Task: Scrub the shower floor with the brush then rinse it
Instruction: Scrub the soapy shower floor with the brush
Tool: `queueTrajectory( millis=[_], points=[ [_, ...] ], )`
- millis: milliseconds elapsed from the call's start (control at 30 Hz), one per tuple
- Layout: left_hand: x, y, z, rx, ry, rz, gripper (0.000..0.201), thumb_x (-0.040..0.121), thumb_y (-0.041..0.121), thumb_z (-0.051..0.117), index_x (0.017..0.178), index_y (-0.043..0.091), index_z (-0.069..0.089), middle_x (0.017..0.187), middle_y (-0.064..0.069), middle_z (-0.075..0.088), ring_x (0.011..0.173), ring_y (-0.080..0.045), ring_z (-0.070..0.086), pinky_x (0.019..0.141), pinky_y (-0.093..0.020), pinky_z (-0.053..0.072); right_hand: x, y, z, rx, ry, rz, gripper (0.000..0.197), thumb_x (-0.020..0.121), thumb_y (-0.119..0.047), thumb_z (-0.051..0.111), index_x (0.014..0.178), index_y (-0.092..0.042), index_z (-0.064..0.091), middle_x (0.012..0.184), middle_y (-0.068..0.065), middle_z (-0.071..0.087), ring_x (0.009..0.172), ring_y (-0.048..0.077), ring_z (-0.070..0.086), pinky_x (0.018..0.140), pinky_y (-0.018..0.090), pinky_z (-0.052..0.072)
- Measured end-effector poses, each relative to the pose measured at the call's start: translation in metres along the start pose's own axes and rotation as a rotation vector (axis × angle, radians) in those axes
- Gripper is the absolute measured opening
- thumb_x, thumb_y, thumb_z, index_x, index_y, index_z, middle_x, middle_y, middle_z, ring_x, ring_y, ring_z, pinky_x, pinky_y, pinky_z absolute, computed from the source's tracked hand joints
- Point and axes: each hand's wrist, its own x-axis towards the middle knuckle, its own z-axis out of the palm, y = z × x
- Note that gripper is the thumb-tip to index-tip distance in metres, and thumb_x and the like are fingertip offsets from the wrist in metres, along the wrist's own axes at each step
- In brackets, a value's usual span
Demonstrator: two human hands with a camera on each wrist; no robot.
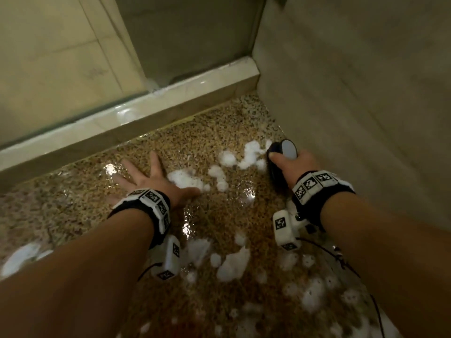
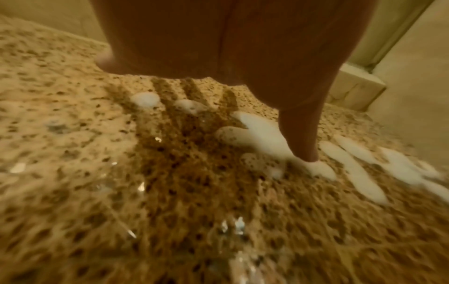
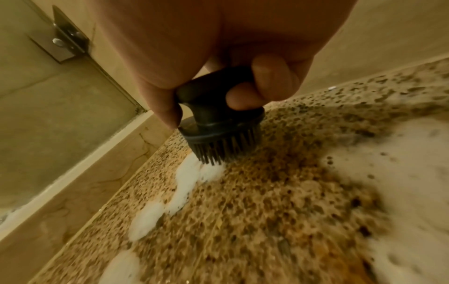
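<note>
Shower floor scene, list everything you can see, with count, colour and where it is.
shower floor: one, speckled brown, wet, underfoot
foam: many white patches, scattered over the floor
brush: one, black with a grey cap, bristles on the floor near the right wall
curb: one, cream, along the floor's far edge
glass door: one, above the curb
wall: one, beige, right side
left hand: flat on the floor, fingers spread
right hand: grips the brush
</note>
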Motion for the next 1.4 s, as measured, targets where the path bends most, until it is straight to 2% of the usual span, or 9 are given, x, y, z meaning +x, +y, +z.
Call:
queueTrajectory(
  millis=[267, 500, 667, 800, 900, 1100, 1233, 1333, 1400],
  points=[
    [-0.009, -0.01, -0.013, 0.029, -0.123, -0.096, 0.169, 0.019, 0.101, 0.062, 0.15, 0.05, -0.032, 0.16, -0.016, -0.041, 0.149, -0.054, -0.024, 0.113, -0.08, 0.006, -0.004, 0.008, 0.018, -0.211, -0.038, 0.02, 0.086, 0.079, -0.064, 0.071, 0.14, -0.009, 0.048, 0.127, 0.014, 0.062, 0.1, 0.037, 0.061, 0.082, 0.044, 0.054],
    [0.004, -0.016, 0.003, 0.006, -0.093, -0.078, 0.165, 0.023, 0.108, 0.055, 0.137, 0.047, -0.048, 0.153, -0.02, -0.049, 0.144, -0.056, -0.032, 0.112, -0.082, 0.002, 0.013, -0.02, 0.04, -0.22, 0.053, 0.031, 0.084, 0.088, -0.055, 0.067, 0.148, -0.006, 0.036, 0.138, 0.017, 0.056, 0.115, 0.039, 0.059, 0.08, 0.04, 0.047],
    [0.001, -0.012, 0.001, -0.023, -0.105, -0.083, 0.166, 0.025, 0.104, 0.06, 0.136, 0.047, -0.049, 0.15, -0.02, -0.053, 0.142, -0.054, -0.037, 0.111, -0.082, -0.001, -0.025, -0.082, 0.096, -0.363, -0.188, -0.231, 0.07, 0.089, -0.053, 0.067, 0.141, -0.014, 0.04, 0.118, 0.006, 0.057, 0.088, 0.027, 0.06, 0.066, 0.032, 0.046],
    [-0.001, -0.01, 0.0, -0.019, -0.095, -0.1, 0.164, 0.035, 0.101, 0.066, 0.139, 0.045, -0.049, 0.15, -0.021, -0.052, 0.143, -0.053, -0.037, 0.112, -0.08, -0.004, -0.046, -0.095, 0.129, -0.603, -0.339, -0.457, 0.071, 0.09, -0.054, 0.065, 0.142, -0.012, 0.04, 0.136, 0.013, 0.051, 0.105, 0.032, 0.06, 0.075, 0.037, 0.05],
    [0.0, -0.01, 0.0, -0.026, -0.101, -0.091, 0.164, 0.037, 0.099, 0.068, 0.139, 0.045, -0.049, 0.149, -0.021, -0.054, 0.142, -0.053, -0.039, 0.111, -0.08, -0.005, -0.014, -0.086, 0.103, -0.572, -0.246, -0.378, 0.07, 0.085, -0.059, 0.067, 0.135, -0.012, 0.052, 0.125, 0.01, 0.062, 0.09, 0.027, 0.059, 0.072, 0.033, 0.045],
    [0.001, -0.011, 0.001, -0.038, -0.097, -0.081, 0.166, 0.035, 0.098, 0.069, 0.142, 0.044, -0.046, 0.148, -0.021, -0.054, 0.141, -0.053, -0.04, 0.111, -0.081, -0.005, 0.037, -0.072, 0.034, -0.611, -0.027, -0.156, 0.056, 0.098, -0.051, 0.058, 0.128, -0.003, 0.055, 0.126, 0.022, 0.061, 0.109, 0.041, 0.061, 0.082, 0.042, 0.05],
    [0.002, -0.011, 0.001, -0.034, -0.095, -0.082, 0.166, 0.034, 0.099, 0.069, 0.141, 0.044, -0.047, 0.148, -0.021, -0.055, 0.14, -0.053, -0.041, 0.111, -0.08, -0.005, 0.038, -0.08, 0.053, -0.454, -0.003, -0.119, 0.061, 0.09, -0.054, 0.06, 0.131, -0.01, 0.05, 0.132, 0.017, 0.058, 0.105, 0.039, 0.061, 0.081, 0.039, 0.053],
    [0.003, -0.01, 0.001, -0.031, -0.096, -0.09, 0.167, 0.032, 0.099, 0.068, 0.139, 0.045, -0.049, 0.147, -0.021, -0.055, 0.14, -0.053, -0.041, 0.111, -0.081, -0.006, 0.012, -0.094, 0.092, -0.366, -0.051, -0.175, 0.065, 0.084, -0.055, 0.066, 0.132, -0.015, 0.048, 0.111, 0.008, 0.062, 0.077, 0.027, 0.059, 0.058, 0.025, 0.048],
    [0.002, -0.009, 0.001, -0.025, -0.087, -0.1, 0.166, 0.033, 0.1, 0.067, 0.138, 0.045, -0.049, 0.148, -0.021, -0.055, 0.141, -0.053, -0.039, 0.111, -0.081, -0.005, -0.017, -0.105, 0.12, -0.455, -0.17, -0.305, 0.072, 0.085, -0.056, 0.066, 0.137, -0.014, 0.042, 0.12, 0.01, 0.058, 0.092, 0.031, 0.064, 0.074, 0.037, 0.057]
  ],
)
